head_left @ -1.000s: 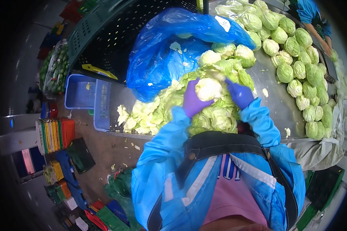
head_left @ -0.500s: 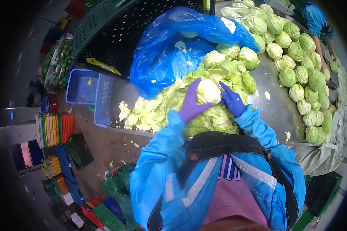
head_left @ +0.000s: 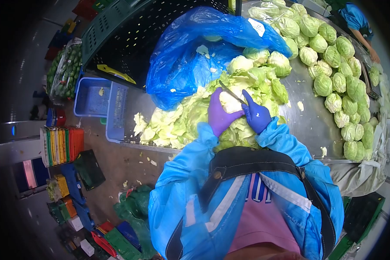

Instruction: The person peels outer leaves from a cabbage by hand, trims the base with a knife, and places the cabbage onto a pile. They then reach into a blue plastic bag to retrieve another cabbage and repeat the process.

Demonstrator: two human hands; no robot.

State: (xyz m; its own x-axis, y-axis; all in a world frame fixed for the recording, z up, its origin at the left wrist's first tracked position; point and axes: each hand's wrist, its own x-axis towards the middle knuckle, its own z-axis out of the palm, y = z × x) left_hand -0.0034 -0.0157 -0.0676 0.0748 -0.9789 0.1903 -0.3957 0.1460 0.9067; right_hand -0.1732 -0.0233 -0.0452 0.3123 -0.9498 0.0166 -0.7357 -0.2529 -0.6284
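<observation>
In a purple glove, my left hand point(head_left: 221, 113) grips a pale cabbage head point(head_left: 228, 100) from its left and near side. My right hand point(head_left: 257, 114), in a darker blue-purple glove, is closed round the handle of a knife point(head_left: 232, 92). The blade slants up and left across the top of the cabbage. Much of the cabbage is hidden by the fingers and blade. Beneath and around both hands lies a heap of loose cabbage leaves point(head_left: 177, 125). Two trimmed-looking heads point(head_left: 240, 64) sit just beyond it, beside a crumpled blue plastic bag point(head_left: 182, 65).
Many whole cabbages point(head_left: 323, 86) are piled along the right of the metal table point(head_left: 299, 125). A dark perforated crate point(head_left: 130, 47) stands back left, near a blue basket point(head_left: 115, 115). Another person's arm point(head_left: 363, 39) reaches in at top right. Stacked crates point(head_left: 63, 146) line the floor at left.
The knife has swung across the cabbage, its blade now plainly visible. Both hands have drawn closer together round the head. The other person's arm at top right has shifted.
</observation>
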